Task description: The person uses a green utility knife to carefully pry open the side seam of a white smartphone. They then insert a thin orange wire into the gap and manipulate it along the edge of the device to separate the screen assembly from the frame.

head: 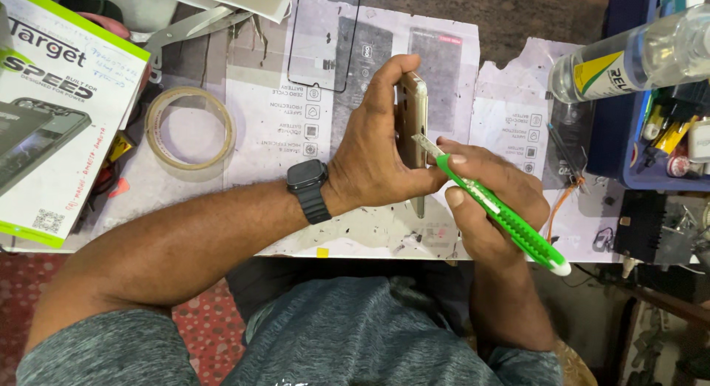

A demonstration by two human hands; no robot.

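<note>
Centre of frame: left hand wrapped around slim gold-edged smartphone, held on edge. Right hand closed around green plastic snap-blade cutter, tip touching phone's edge. Likely risk: blade slipping toward left thumb, or gouging casing under excess pressure.

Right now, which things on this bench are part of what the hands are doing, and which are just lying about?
In use:
- left hand gripping the gold phone on edge
- right hand holding the green utility knife, blade at the phone's edge

Lying about:
- tape roll
- screen protector
- clear bottle
- printed box
</note>
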